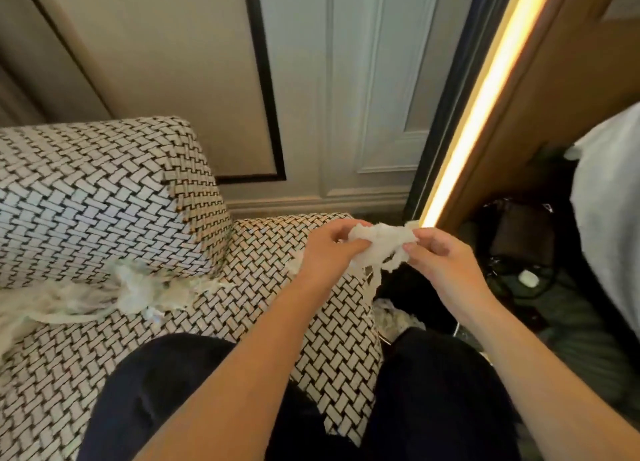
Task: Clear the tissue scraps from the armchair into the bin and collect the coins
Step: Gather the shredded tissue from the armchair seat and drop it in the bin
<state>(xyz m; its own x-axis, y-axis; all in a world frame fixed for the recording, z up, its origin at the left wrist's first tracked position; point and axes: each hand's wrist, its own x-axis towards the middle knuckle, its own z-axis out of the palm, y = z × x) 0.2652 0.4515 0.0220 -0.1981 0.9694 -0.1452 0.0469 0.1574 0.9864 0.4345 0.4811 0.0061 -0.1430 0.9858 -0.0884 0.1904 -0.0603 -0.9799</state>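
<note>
Both my hands hold one wad of white tissue scraps (381, 244) above the right arm of the woven black-and-white armchair (86, 200). My left hand (329, 249) pinches its left end and my right hand (446, 263) pinches its right end. Thin strands hang down from the wad. More shredded tissue (104, 294) lies along the seat where it meets the backrest. Below the wad, beside the chair's arm, a dark bin (408, 308) holds some white scraps. No coins are visible.
My dark-trousered legs (433, 391) fill the lower middle. A lit strip (485, 89) runs down a wooden panel at right. On the floor at right lie a dark bag (519, 238), cables and a small white charger (528, 277). White bedding (609, 200) fills the far right.
</note>
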